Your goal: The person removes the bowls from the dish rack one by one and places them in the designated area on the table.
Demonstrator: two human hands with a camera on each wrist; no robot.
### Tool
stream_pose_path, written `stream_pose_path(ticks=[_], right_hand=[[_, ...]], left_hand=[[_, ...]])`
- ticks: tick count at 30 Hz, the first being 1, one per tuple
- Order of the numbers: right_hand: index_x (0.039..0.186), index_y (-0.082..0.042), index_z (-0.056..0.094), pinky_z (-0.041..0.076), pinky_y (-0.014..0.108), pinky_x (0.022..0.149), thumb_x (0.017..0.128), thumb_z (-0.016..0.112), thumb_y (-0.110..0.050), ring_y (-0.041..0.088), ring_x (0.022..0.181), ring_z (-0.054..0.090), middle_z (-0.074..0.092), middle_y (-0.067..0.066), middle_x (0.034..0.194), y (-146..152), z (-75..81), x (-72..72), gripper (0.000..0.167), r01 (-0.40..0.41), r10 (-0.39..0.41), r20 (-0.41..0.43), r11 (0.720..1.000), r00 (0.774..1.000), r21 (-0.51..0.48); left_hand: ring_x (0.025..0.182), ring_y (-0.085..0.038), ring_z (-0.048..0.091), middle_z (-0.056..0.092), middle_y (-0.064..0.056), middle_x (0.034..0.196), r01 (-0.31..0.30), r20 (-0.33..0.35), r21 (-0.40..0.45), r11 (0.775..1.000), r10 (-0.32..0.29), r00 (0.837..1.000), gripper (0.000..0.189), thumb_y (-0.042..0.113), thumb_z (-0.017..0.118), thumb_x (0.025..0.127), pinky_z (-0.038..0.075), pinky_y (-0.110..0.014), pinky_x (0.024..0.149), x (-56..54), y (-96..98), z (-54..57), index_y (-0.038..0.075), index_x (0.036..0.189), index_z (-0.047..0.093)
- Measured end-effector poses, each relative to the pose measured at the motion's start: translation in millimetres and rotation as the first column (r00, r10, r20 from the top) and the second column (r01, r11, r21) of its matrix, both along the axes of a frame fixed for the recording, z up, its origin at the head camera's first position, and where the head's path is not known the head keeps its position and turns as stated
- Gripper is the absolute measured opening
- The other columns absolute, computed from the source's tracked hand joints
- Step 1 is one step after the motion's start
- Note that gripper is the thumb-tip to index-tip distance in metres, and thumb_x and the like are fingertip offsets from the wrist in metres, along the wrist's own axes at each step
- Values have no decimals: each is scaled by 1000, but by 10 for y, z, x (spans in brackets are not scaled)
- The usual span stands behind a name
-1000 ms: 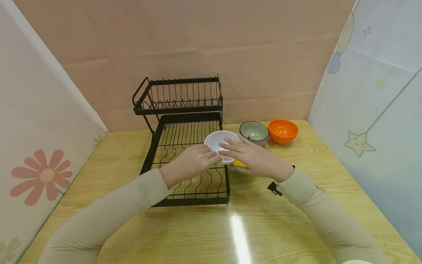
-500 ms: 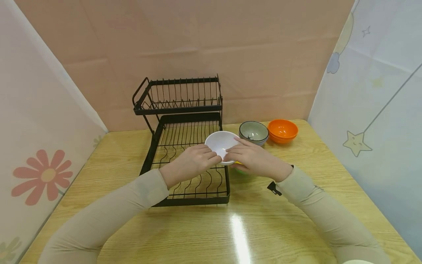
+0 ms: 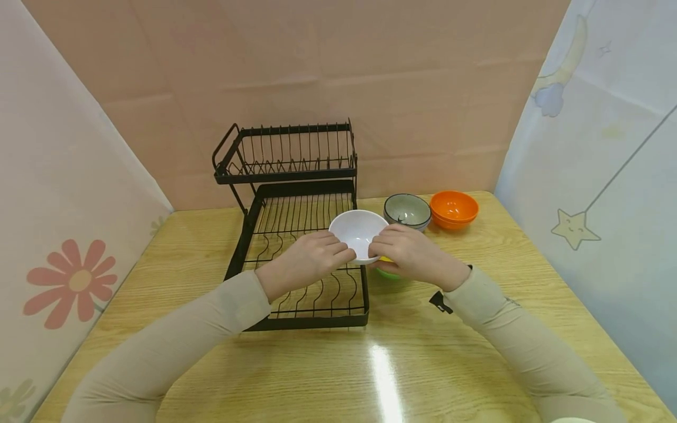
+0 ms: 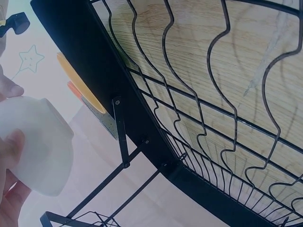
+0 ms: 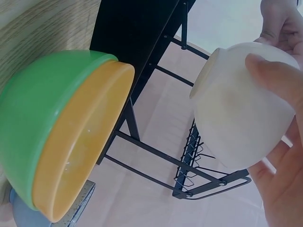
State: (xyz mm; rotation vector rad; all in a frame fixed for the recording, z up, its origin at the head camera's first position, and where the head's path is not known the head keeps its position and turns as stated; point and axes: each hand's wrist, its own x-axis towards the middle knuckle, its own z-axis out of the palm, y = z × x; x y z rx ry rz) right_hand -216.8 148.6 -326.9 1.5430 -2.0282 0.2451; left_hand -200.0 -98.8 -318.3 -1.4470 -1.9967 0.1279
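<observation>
A white bowl (image 3: 355, 226) is held between both hands above the right side of the black dish rack, its hollow facing me in the head view. My left hand (image 3: 312, 255) pinches the near-left rim, thumb on the outside. My right hand (image 3: 418, 252) grips the near-right rim with fingers curled over it. In the right wrist view a thumb presses the bowl's outer wall. Just below the right hand, a yellow bowl (image 5: 90, 127) sits nested in a green bowl (image 5: 33, 99), mostly hidden by that hand in the head view.
The two-tier dish rack (image 3: 317, 322) stands left of centre on the wooden table (image 3: 455, 364). Behind the right hand are a grey dark-rimmed bowl (image 3: 407, 207) stacked on another, and stacked orange bowls (image 3: 453, 205). Fabric walls enclose the back and sides.
The fingers of my right hand, earlier spread across the bowl's hollow, have drawn back to the right and curled over its rim. The left hand and bowl stay nearly still.
</observation>
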Motion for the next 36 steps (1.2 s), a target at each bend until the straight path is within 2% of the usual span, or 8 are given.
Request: stream_pose_path(ticks=[8, 18, 21, 24, 26, 28, 32, 36], right_hand=[[80, -12, 57, 50, 32, 76, 80, 79, -25, 16, 75, 60, 55, -4, 71, 22, -5, -5, 26, 10, -11, -10, 1000, 1000, -18], [84, -12, 58, 50, 32, 77, 75, 82, -20, 17, 77, 61, 58, -3, 75, 41, -3, -1, 27, 11, -12, -26, 1000, 1000, -14], [83, -11, 59, 51, 32, 76, 73, 84, -20, 17, 77, 61, 59, -3, 75, 49, -8, -1, 29, 17, -18, -30, 1000, 999, -18], [83, -11, 59, 52, 33, 76, 73, 84, -22, 17, 76, 61, 59, -3, 75, 62, -13, -2, 29, 22, -23, -31, 1000, 999, -21], [83, -11, 59, 52, 33, 76, 73, 83, -22, 17, 76, 61, 60, -2, 75, 68, -10, 0, 28, 20, -20, -28, 1000, 999, -24], [82, -11, 59, 52, 34, 77, 72, 84, -21, 17, 76, 61, 60, -2, 75, 73, -9, 1, 29, 16, -17, -25, 999, 1000, -28], [82, -11, 59, 51, 34, 76, 71, 84, -20, 17, 75, 61, 59, -2, 74, 81, -8, 0, 29, 13, -14, -18, 999, 1000, -29], [82, -11, 58, 51, 33, 75, 71, 85, -19, 16, 75, 61, 58, -2, 73, 91, -8, 1, 30, 16, -17, -12, 1000, 1000, -26]], left_hand=[[84, -12, 68, 72, 4, 90, 24, 15, 2, 1000, -24, 1000, 11, 14, 71, 88, 55, -26, 83, -26, -10, 27, 13, 96, 63], [93, -15, 68, 73, 1, 96, 81, 176, 17, 997, -83, 981, 11, 19, 67, 92, 53, -29, 90, -93, -45, 120, 12, 100, 66], [104, -19, 65, 70, -2, 105, 4, 266, 96, 995, -30, 964, 18, 23, 64, 93, 48, -34, 99, -98, -74, 184, 11, 107, 65], [112, -24, 61, 67, -7, 114, -171, 368, 195, 966, 90, 926, 23, 21, 59, 96, 44, -40, 103, -102, -95, 243, 8, 115, 61], [109, -26, 61, 65, -10, 117, -309, 437, 219, 925, 190, 879, 25, 19, 54, 98, 47, -41, 99, -117, -103, 265, 5, 120, 58], [99, -24, 63, 64, -11, 116, -438, 523, 191, 878, 287, 803, 26, 17, 52, 100, 52, -38, 89, -136, -111, 268, 4, 121, 56], [75, -16, 61, 65, -8, 103, -593, 697, 19, 805, 414, 585, 23, 17, 49, 100, 53, -29, 61, -179, -133, 241, 5, 117, 58], [66, -14, 59, 67, -5, 91, -581, 776, -242, 777, 515, 364, 24, 22, 48, 101, 50, -28, 54, -220, -174, 191, 6, 114, 60]])
